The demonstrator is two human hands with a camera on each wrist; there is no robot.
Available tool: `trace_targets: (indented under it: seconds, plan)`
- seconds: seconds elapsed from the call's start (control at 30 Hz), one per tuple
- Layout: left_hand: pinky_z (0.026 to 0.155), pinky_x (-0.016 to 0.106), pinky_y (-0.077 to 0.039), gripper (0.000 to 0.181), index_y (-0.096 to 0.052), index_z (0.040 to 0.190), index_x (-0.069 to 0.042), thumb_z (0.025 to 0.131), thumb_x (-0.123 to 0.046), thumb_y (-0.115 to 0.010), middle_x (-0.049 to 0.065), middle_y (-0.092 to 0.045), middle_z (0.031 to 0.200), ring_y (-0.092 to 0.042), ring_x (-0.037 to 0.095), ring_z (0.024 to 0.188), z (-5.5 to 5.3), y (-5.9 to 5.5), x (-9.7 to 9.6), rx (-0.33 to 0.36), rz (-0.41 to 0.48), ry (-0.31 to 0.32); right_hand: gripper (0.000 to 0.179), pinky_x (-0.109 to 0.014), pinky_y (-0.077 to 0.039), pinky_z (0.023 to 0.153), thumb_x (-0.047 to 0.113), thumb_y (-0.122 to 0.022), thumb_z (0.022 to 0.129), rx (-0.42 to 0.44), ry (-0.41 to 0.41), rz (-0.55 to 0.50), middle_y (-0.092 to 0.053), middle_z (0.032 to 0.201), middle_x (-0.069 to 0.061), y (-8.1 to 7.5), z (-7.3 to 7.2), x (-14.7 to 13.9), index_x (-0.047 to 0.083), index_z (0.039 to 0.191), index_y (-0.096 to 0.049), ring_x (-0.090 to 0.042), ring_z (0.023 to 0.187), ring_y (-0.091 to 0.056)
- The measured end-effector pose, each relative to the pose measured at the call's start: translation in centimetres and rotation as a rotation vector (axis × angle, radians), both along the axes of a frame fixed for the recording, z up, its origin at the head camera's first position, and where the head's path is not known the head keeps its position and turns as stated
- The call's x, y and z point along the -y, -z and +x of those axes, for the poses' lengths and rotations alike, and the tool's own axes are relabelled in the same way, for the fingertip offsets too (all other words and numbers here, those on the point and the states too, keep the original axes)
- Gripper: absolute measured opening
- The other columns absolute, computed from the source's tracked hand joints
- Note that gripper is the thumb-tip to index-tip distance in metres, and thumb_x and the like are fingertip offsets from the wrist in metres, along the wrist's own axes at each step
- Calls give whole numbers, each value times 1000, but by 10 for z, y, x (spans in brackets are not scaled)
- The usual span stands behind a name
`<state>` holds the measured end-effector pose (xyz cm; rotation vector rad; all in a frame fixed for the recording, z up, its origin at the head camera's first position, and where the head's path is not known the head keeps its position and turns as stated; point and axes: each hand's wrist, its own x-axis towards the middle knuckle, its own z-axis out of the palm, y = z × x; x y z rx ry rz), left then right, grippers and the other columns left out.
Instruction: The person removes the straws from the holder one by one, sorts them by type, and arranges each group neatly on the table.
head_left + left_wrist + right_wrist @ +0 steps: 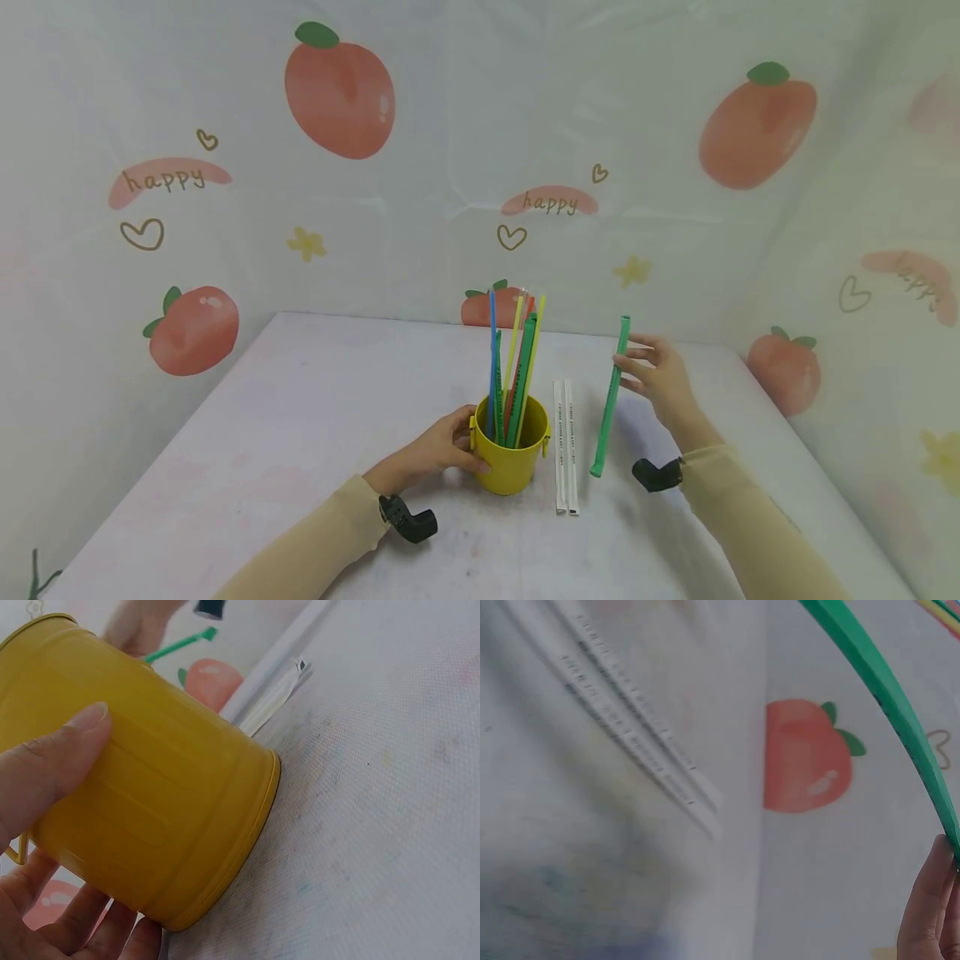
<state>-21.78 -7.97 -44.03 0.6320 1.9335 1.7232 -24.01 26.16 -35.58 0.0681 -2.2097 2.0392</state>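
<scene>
A small yellow bucket (504,471) stands upright on the table, holding several straws: blue, yellow and red ones plus green paper-wrapped ones (522,379). My left hand (442,446) grips the bucket's left side; in the left wrist view its thumb (64,761) lies across the wall, with the other fingers around the far side. To the right, my right hand (660,379) pinches a green wrapped straw (611,400) near its upper part, held above the table. In the right wrist view that green straw (889,697) runs up from the fingertips.
Two white paper-wrapped straws (566,450) lie side by side on the table (360,375), between the bucket and my right hand. A white cloth with fruit prints (420,167) hangs behind and along the sides. Each wrist wears a black device (411,521).
</scene>
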Motion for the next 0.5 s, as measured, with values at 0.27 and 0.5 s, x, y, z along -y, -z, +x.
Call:
trace_targets:
  seconds: [0.27,0.5]
  plan:
    - [108,45,-28,69,-42,132,-14,73,-12,-78,3,-47,134,-41,23,126,3,-4,0,12,5,-5,63,-30,-55,74,10,-68,84,93,2,122,-53,102,-10,30,-1,-1,3,136,-34,-6,80,-63]
    - [108,45,-28,70,-42,132,-14,73,-11,-78,2,-47,134,-41,23,126,2,-4,0,11,2,-9,62,-36,-54,79,6,-66,84,192,13,246,-51,113,-21,45,-4,7,3,137,-33,-13,82,-62]
